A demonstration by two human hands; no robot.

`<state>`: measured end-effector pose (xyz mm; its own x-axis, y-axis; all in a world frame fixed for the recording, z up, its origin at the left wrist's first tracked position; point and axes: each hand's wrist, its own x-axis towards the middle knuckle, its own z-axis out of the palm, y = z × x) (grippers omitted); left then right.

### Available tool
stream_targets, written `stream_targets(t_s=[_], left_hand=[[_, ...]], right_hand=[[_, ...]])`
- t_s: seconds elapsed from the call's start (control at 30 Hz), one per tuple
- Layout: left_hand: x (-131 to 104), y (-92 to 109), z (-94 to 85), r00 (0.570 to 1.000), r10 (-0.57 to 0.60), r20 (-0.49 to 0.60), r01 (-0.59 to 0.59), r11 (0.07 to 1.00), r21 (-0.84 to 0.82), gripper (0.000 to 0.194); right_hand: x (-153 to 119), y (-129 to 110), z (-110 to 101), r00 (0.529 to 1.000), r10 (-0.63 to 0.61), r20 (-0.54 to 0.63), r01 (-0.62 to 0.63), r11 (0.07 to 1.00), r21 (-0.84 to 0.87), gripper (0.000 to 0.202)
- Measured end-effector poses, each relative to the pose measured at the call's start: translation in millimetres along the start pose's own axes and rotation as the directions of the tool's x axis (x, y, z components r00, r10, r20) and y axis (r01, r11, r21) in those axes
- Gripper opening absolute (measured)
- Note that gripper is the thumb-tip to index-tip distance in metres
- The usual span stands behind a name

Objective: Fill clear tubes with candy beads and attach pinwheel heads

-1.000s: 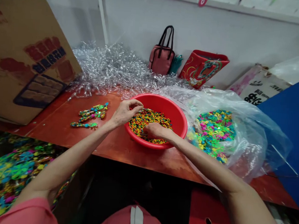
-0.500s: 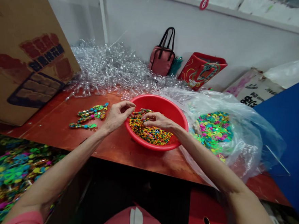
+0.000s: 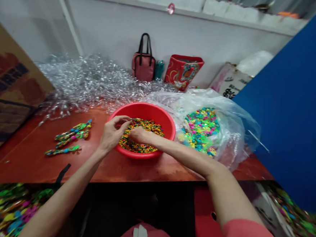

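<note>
A red plastic bowl (image 3: 170, 130) holds many tiny round candy-like balls (image 3: 147, 146), mostly yellow, orange, green and red. At its left rim, my left hand (image 3: 113, 132) is closed in a pinch. A thin shiny piece that looks like a clear plastic tube (image 3: 135, 119) reaches from those fingertips over the balls. My right hand (image 3: 140, 134) is down in the bowl, fingers curled into the balls; its fingertips are hidden. Left of the bowl lie several filled tubes with coloured fan tops (image 3: 71, 134).
Clear empty tubes (image 3: 87, 77) are heaped along the wall. An open plastic bag (image 3: 227, 137) with coloured fan pieces (image 3: 202, 128) lies at right. A cardboard box (image 3: 11, 86) stands left, a blue panel (image 3: 286, 105) right. Behind are a pink bag (image 3: 143, 67) and a red bag (image 3: 181, 71).
My right hand has gone lower into the balls and its fingers have curled closed. The left hand stays pinched at the left rim. The whole view has swung to the right.
</note>
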<state>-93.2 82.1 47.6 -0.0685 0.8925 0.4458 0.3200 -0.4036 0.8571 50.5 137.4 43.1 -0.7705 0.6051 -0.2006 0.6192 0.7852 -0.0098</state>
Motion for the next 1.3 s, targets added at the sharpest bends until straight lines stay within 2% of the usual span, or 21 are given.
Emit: stream_targets(t_s=[0.07,0.17,0.2,0.27,0.33,0.43,0.57,0.67,0.73,0.8,0.83,0.9,0.93,0.97,1.03,1.1,1.2,1.3], left_hand=[[-0.4,-3.2,-3.6,0.999,0.007,-0.045,-0.007,1.0,0.021,0.03],[0.2,-8.1,-12.0,0.991,0.052,-0.12,-0.045,0.997,0.062,0.03],[0.6,-8.8,-14.5,0.989,0.066,-0.136,-0.056,0.996,0.077,0.03],[1.3,-8.3,-16.2,0.988,0.079,-0.129,-0.066,0.992,0.107,0.034],[1.3,-5.7,-11.2,0.996,0.06,-0.058,-0.053,0.992,0.113,0.045],[-0.5,0.0,8.5,0.992,-0.021,0.123,0.019,1.0,0.022,0.068],[-5.8,8.0,39.0,0.952,-0.099,0.29,0.129,0.988,-0.083,0.073],[-10.2,12.1,54.6,0.929,-0.064,0.364,0.091,0.994,-0.057,0.075],[-12.6,13.1,62.1,0.905,-0.039,0.424,0.073,0.995,-0.064,0.076],[-14.1,12.6,67.4,0.889,-0.051,0.456,0.101,0.991,-0.085,0.074],[-14.5,12.1,69.1,0.888,-0.064,0.455,0.121,0.988,-0.097,0.075],[-14.7,11.3,70.7,0.898,-0.087,0.43,0.151,0.982,-0.117,0.076],[-14.7,11.2,70.7,0.904,-0.1,0.415,0.167,0.978,-0.128,0.077],[-14.7,11.3,70.4,0.907,-0.115,0.405,0.186,0.973,-0.139,0.077],[-14.6,12.3,69.6,0.901,-0.156,0.404,0.238,0.958,-0.16,0.071],[-14.3,14.2,69.2,0.889,-0.192,0.415,0.287,0.941,-0.178,0.064],[-14.3,18.7,69.6,0.882,-0.216,0.419,0.324,0.923,-0.206,0.059],[-16.4,24.3,70.2,0.872,-0.218,0.439,0.359,0.895,-0.267,0.061]], right_hand=[[13.3,-11.7,-0.8,0.999,-0.039,-0.004,0.039,0.998,0.043,0.026],[16.2,-5.1,-4.8,0.993,-0.119,-0.02,0.121,0.976,0.18,0.013],[12.1,2.1,-6.3,0.987,-0.153,-0.051,0.161,0.948,0.274,0.009],[-2.1,18.9,-7.8,0.973,-0.171,-0.155,0.226,0.834,0.502,0.006],[-20.8,33.6,-6.4,0.961,-0.082,-0.266,0.249,0.679,0.691,0.004],[-50.0,44.6,1.4,0.917,0.075,-0.391,0.311,0.479,0.821,0.012],[-78.4,45.8,18.9,0.864,0.209,-0.459,0.367,0.362,0.857,0.015],[-93.8,49.0,29.6,0.857,0.246,-0.453,0.371,0.316,0.873,0.017],[-107.7,57.0,32.4,0.874,0.232,-0.426,0.333,0.353,0.875,0.022],[-128.0,72.4,33.0,0.873,0.236,-0.427,0.284,0.466,0.838,0.027],[-140.5,83.1,33.5,0.855,0.262,-0.448,0.251,0.547,0.798,0.027],[-168.5,109.2,37.2,0.78,0.355,-0.515,0.116,0.728,0.676,0.023],[-182.4,123.1,41.0,0.745,0.407,-0.528,-0.007,0.797,0.605,0.022],[-195.4,136.6,46.3,0.735,0.45,-0.507,-0.15,0.837,0.526,0.023],[-216.0,158.9,60.3,0.727,0.54,-0.425,-0.392,0.833,0.39,0.025],[-227.3,172.9,76.0,0.716,0.608,-0.343,-0.509,0.791,0.339,0.028],[-231.2,180.7,94.8,0.696,0.646,-0.313,-0.528,0.756,0.386,0.028],[-231.0,182.9,104.9,0.704,0.625,-0.338,-0.477,0.768,0.427,0.025]])
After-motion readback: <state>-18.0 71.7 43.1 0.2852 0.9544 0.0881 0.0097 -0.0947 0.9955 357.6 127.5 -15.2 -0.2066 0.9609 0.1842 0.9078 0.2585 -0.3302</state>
